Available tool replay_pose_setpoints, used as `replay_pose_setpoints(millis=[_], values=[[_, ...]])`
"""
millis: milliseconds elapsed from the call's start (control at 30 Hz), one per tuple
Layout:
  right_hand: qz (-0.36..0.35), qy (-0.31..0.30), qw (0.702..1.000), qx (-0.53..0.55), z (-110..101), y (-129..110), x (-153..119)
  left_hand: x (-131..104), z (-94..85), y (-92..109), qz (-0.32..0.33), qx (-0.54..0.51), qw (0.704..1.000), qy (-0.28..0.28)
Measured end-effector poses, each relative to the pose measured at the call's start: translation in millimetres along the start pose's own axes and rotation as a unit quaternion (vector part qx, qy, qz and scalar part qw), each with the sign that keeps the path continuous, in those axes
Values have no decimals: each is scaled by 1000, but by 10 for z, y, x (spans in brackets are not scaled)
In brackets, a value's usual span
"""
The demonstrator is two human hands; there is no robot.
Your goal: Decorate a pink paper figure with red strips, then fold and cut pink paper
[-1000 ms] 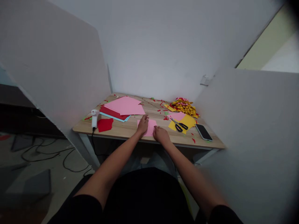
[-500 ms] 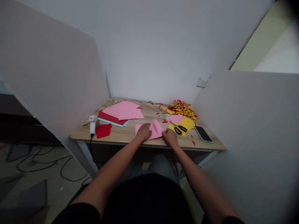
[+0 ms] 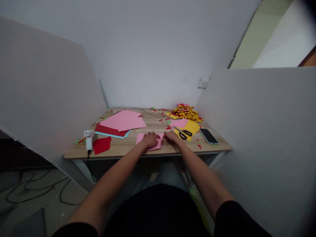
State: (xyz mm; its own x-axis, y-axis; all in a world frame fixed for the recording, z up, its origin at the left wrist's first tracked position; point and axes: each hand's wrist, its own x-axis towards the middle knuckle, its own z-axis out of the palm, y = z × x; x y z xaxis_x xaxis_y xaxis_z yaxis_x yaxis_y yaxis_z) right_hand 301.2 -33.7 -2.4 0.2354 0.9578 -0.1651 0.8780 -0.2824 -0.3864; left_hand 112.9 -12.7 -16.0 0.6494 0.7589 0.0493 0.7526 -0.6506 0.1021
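Observation:
A small pink sheet (image 3: 139, 137), folded over at its right side, lies near the table's front edge. My left hand (image 3: 150, 140) rests flat on it with the fingers spread. At the fold's far right corner, my right hand (image 3: 171, 136) has its fingers pressed together; whatever they pinch is too small to make out. Black-handled scissors (image 3: 183, 134) rest on yellow paper (image 3: 192, 126) to the right of that hand. Left of the pink sheet is a red paper piece (image 3: 102, 145).
Large pink sheets (image 3: 123, 121) cover red and light blue ones at the left. A white corded tool (image 3: 89, 140) stands at the left edge. A phone (image 3: 208, 136) and a yellow folded-paper pile (image 3: 187, 112) are at the right. Partitions flank the table (image 3: 128, 151).
The pink sheet's raised right part now lies flatter, folded over to the left. My right hand has moved from its near corner to its far corner. The camera view has shifted.

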Motion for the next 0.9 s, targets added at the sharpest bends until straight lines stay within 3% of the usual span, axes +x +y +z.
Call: replay_pose_setpoints(millis=[133,300,533,900], values=[[36,-28,999,8,-37,-34,86,39,54,19,-11,13,999,31],[84,15,996,-24,81,-104,77,69,210,29,-37,12,997,67],[74,60,994,-50,186,-130,-29,100,260,4,-48,-8,998,51],[71,64,993,-69,239,-63,-77,81,241,48,-70,-37,996,27]])
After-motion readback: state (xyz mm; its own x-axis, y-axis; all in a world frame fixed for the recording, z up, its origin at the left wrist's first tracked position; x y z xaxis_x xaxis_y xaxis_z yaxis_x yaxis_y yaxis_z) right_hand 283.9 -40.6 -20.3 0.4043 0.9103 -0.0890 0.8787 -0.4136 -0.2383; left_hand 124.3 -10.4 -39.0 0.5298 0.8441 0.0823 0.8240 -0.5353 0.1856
